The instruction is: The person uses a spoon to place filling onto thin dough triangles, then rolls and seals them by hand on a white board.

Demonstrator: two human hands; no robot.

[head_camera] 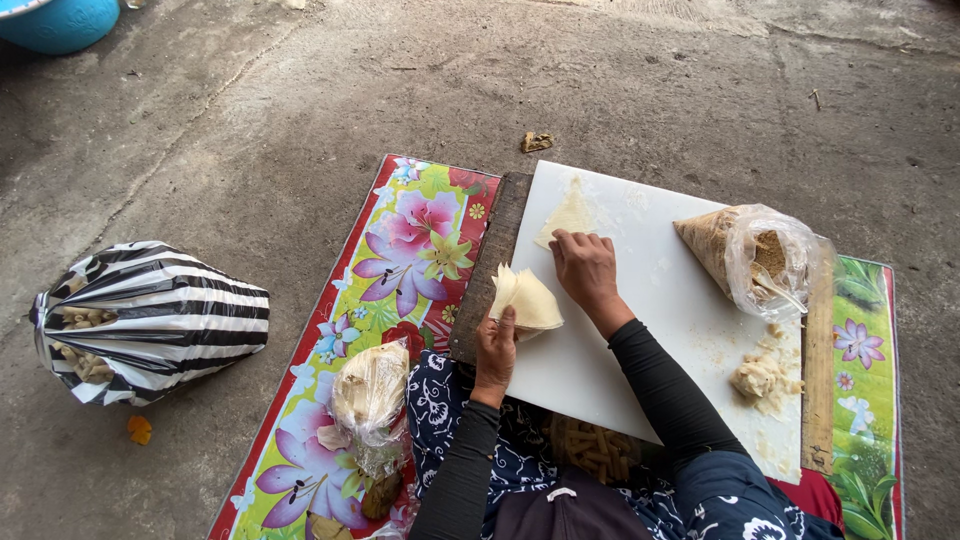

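My left hand [495, 350] holds a small stack of thin, pale triangular wrapper sheets [527, 299] at the near left edge of a white cutting board [640, 290]. My right hand [585, 267] presses its fingers on the lower corner of a single triangular wrapper [566, 214] lying flat on the board's far left part. A pile of pale crumbly filling [762, 374] sits on the board's right side. Both arms wear dark sleeves.
A clear plastic bag of brown powder [750, 255] with a spoon in it lies at the board's right. A floral mat [390, 290] lies beneath. A striped black-and-white bag [160, 315] of rolled pieces sits on the concrete at left. A knotted plastic bag [370, 392] rests near my knee.
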